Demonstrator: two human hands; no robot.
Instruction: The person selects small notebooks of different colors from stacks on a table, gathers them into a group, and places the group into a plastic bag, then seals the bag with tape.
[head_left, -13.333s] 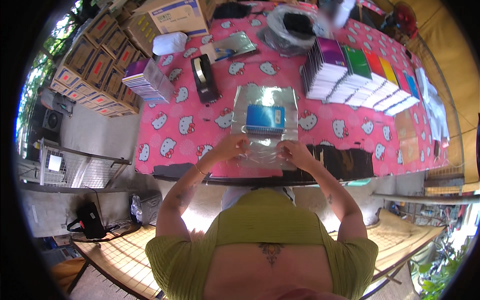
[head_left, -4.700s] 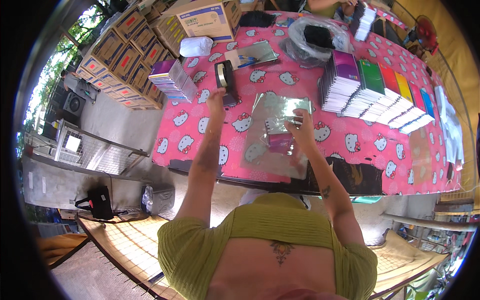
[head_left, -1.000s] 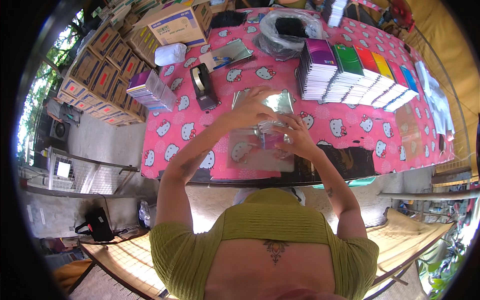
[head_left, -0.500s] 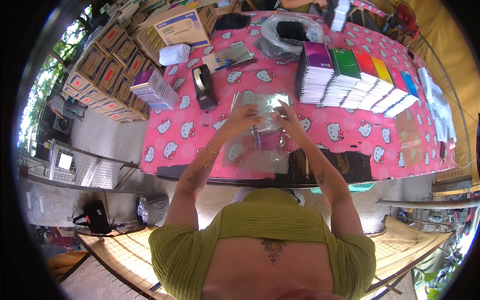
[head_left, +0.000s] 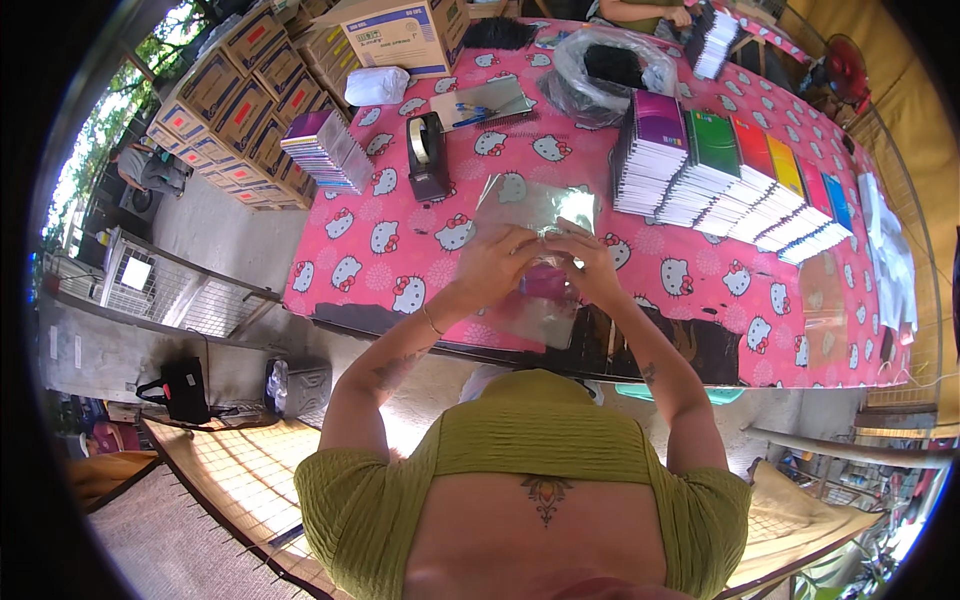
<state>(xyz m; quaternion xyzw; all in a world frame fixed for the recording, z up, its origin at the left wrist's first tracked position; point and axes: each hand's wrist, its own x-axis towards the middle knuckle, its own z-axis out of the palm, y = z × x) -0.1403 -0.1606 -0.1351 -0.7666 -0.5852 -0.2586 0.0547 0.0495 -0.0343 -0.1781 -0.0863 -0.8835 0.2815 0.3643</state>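
Note:
Clear plastic sheets [head_left: 535, 205] lie on the pink table in front of me, shiny with glare. Both hands meet over their middle. The fingers of my left hand [head_left: 497, 262] are bent in and pinch the plastic. Facing it, my right hand [head_left: 588, 262] has its fingers drawn together on the same plastic, close to the left fingertips. Something purple [head_left: 546, 282] shows below the fingers through the plastic; its kind is partly hidden by my hands and reflections.
A black tape dispenser [head_left: 427, 158] stands to the left, beside a stack of purple notebooks [head_left: 325, 150]. Rows of coloured spiral notebooks [head_left: 715, 160] stand to the right. Behind are a clear bag [head_left: 575, 65], pens on a board [head_left: 480, 105] and a carton [head_left: 400, 45]. A person's hand [head_left: 682, 16] shows at the far side.
My hands have come together from a spread position and moved nearer to me, closing their fingers on the plastic. The whole view has shifted slightly.

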